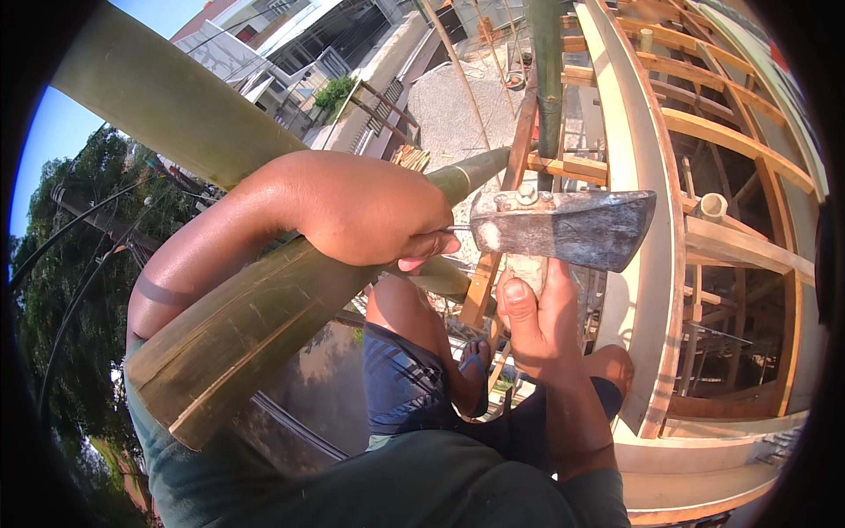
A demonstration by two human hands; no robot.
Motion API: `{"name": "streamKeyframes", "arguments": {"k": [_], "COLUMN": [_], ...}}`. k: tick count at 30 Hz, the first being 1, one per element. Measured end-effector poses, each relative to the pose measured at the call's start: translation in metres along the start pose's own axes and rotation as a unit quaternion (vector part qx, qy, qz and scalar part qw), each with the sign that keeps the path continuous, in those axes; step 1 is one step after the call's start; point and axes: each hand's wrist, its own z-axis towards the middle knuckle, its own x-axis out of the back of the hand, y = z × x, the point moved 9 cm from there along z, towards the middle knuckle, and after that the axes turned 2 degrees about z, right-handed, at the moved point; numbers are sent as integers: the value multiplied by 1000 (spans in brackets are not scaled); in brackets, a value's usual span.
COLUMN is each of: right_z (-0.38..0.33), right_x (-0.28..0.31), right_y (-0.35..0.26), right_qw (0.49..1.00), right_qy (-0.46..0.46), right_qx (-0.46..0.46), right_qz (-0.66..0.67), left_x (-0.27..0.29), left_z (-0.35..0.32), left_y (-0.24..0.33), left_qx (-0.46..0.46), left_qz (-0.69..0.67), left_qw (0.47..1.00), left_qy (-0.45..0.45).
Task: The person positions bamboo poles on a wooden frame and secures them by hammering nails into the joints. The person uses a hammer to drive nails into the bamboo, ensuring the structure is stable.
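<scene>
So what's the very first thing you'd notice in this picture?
Probably the hatchet in the middle, its grey metal head raised by the right hand. Just left of it, the left hand pinches a thin nail against a thick bamboo pole. Far below lie a street and rooftops.

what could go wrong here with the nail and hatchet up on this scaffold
The left hand pinches a nail right at the hatchet head, so a glancing blow may hit the fingers. The right hand grips just under the head, giving little control. The ground lies far below the bamboo pole; anything dropped falls.
</scene>
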Motion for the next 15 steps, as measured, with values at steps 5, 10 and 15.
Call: {"name": "streamKeyframes", "arguments": {"k": [5, 10, 15], "right_z": [3, 4, -31], "right_x": [28, 60, 106], "right_y": [-13, 43, 62], "right_qw": [996, 980, 974], "right_qy": [45, 12, 110], "right_qx": [11, -88, -132], "right_qz": [-79, -178, -148], "left_x": [1, 3, 25], "left_z": [16, -1, -16], "left_y": [4, -1, 15], "left_qx": [0, 0, -29], "left_qz": [22, -20, 83], "left_qw": [1000, 998, 980], "left_qy": [-17, 55, 177]}}
